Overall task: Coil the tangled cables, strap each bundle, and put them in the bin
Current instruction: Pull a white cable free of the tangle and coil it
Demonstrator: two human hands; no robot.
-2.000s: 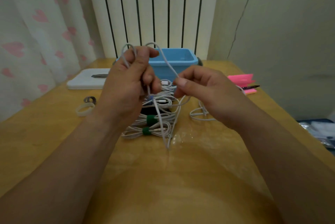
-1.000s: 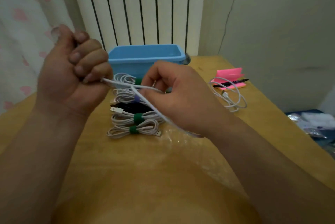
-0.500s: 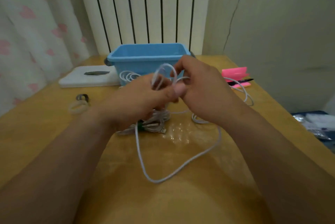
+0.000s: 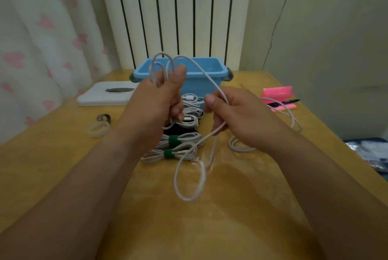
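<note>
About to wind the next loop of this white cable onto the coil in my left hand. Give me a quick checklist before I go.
1. Left hand grips the coiled loops of the white cable: ok.
2. Right hand pinches the cable's free run: ok.
3. Slack on the table clear of the strapped bundles: cannot tell; it passes right by the nearest bundle's end.
4. Rolled straps lying ready to the left, probably within reach: ok.
5. Blue bin open, no lid on it: ok.
</note>
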